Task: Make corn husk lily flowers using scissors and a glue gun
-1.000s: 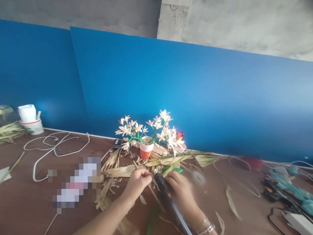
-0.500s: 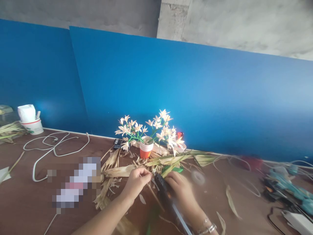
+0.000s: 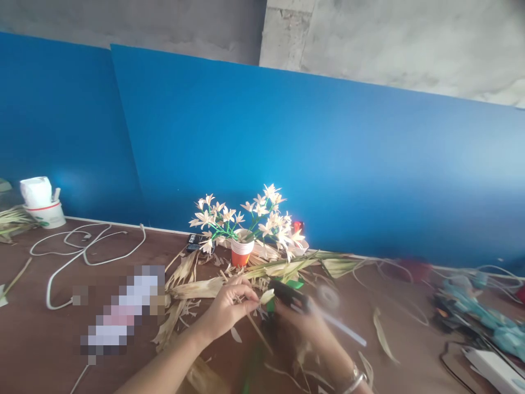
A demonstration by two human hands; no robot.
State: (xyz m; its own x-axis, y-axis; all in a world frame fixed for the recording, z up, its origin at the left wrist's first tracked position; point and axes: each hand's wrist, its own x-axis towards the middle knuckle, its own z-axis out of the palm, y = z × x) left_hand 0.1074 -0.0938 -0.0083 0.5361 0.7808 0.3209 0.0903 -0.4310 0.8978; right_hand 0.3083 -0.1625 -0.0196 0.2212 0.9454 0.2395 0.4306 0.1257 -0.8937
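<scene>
In the lower centre of the frame, the left hand (image 3: 225,307) pinches a pale bud-like piece (image 3: 267,297) between thumb and fingers, and just to its right, apart from it, the right hand (image 3: 302,324) is wrapped round a dark glue gun (image 3: 289,296) (a little blurred), its translucent stick (image 3: 345,330) slanting toward the lower right. Dry husks (image 3: 200,288) lie about the hands on the brown table (image 3: 328,355), and above them an orange-and-white cup (image 3: 241,254) of pale flowers (image 3: 268,213) stands before the blue partition (image 3: 246,126) filling the middle of the frame.
</scene>
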